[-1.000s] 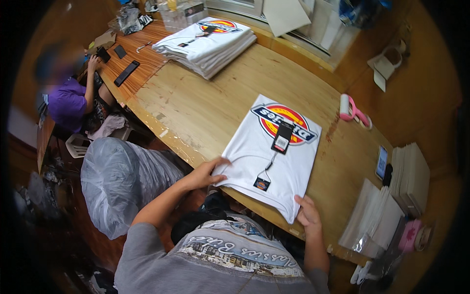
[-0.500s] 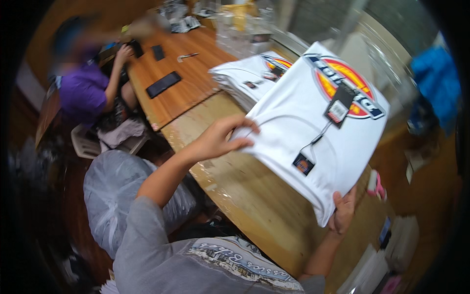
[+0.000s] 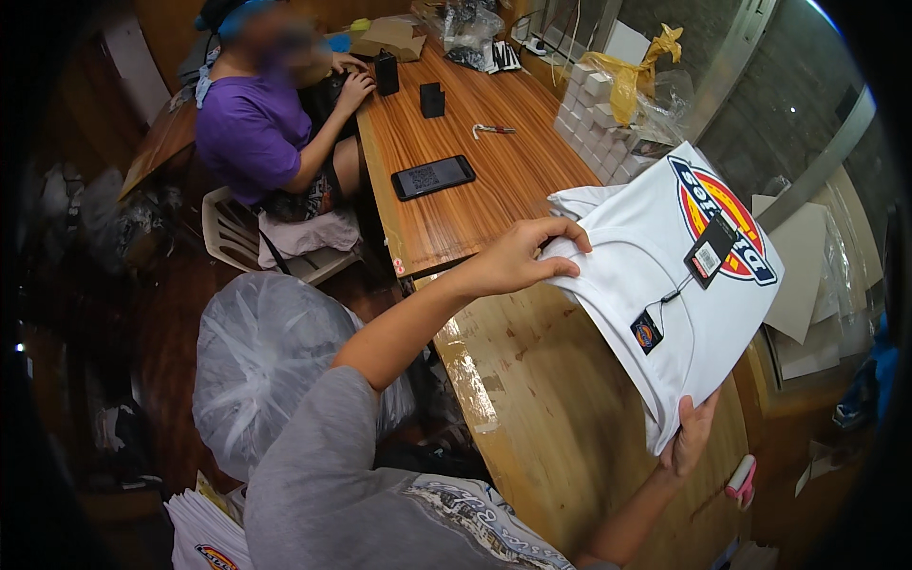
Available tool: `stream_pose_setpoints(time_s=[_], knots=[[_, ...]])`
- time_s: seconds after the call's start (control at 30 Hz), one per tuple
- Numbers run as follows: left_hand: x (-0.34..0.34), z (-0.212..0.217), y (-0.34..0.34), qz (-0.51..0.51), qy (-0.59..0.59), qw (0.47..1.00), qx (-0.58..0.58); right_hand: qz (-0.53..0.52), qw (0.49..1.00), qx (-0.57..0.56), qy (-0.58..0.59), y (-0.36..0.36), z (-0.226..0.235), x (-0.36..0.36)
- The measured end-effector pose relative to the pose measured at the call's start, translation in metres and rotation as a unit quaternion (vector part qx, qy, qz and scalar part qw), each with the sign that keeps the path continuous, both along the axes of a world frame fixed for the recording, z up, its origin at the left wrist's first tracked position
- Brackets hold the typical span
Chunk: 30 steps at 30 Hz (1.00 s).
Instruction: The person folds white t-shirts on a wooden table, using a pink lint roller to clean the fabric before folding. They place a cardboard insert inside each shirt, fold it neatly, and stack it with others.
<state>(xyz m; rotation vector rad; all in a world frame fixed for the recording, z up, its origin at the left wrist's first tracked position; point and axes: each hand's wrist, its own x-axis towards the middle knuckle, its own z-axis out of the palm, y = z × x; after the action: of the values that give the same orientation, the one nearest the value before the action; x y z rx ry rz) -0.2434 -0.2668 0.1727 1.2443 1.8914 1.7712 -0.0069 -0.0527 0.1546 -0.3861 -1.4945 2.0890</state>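
Note:
A folded white T-shirt (image 3: 608, 309) is held up tilted above the table between my two hands. Its chest carries a red, yellow and blue oval print. A black hang tag (image 3: 711, 251) lies on the print, joined by a cord to a small dark label (image 3: 647, 332) inside the neckline. My left hand (image 3: 537, 255) pinches the shirt's left edge between thumb and fingers. Gripping the lower right corner is my right hand (image 3: 691, 437), its fingers partly hidden behind the cloth. More white cloth (image 3: 577, 201) shows just behind the shirt.
A phone (image 3: 433, 178), black boxes (image 3: 432, 100) and a small tool (image 3: 494, 129) lie on the wooden table (image 3: 532, 176). A person in purple (image 3: 252, 133) sits at its far left. A stuffed plastic bag (image 3: 271, 370) stands left; a pink-and-white roller (image 3: 741, 478) lies right.
The view has swung rightward, showing more of the seated person and table. I keep hold of the T-shirt with both hands, and it now covers most of the white stack behind.

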Motion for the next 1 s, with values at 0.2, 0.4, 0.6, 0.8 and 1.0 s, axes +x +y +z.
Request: stream_pose_setpoints(time_s=[0.2,0.4,0.6,0.8,1.0], knots=[[-0.008,-0.003,0.007,0.003,-0.014,1.000,-0.017,-0.003,1.000,-0.007,-0.020,0.002,0.001,-0.005],[-0.012,-0.002,0.008,-0.018,0.009,0.999,-0.027,-0.014,1.000,-0.014,-0.010,0.001,-0.004,0.002],[-0.012,0.002,0.007,-0.017,0.017,0.999,-0.035,-0.008,1.000,-0.026,-0.012,0.000,-0.001,0.001],[-0.012,0.002,0.005,-0.019,0.021,0.999,-0.022,-0.010,1.000,-0.021,-0.007,-0.004,0.001,0.002],[-0.012,0.003,0.003,-0.017,0.015,0.999,-0.027,-0.006,1.000,-0.014,-0.013,-0.007,0.004,0.002]])
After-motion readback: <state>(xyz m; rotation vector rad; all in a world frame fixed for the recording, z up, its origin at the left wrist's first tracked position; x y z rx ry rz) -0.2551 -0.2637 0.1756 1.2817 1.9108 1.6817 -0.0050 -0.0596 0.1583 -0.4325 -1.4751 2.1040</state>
